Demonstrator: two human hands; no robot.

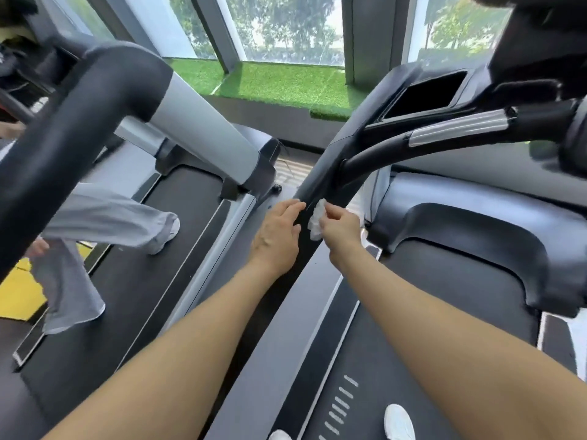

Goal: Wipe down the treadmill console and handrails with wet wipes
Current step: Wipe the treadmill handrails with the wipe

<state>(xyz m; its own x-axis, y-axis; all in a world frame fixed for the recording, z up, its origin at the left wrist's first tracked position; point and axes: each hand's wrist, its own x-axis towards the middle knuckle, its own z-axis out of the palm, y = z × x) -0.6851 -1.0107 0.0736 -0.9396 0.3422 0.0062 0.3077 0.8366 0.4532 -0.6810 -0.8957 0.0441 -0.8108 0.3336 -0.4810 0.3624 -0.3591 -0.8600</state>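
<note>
Head view: right hand (341,223) pinches crumpled wipe (316,221).

White crumpled wet wipe (316,221) pressed against dark treadmill upright (320,182).

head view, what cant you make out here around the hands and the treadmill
- Console: cut off by the top right edge; its face is out of sight.
- Right hand fingertips: hidden behind the wipe it pinches.
- Handrail far side: turned away from the camera.
- Left hand palm: faces down onto the rail, hidden.
- Shoes: cut off by the bottom edge.
</note>
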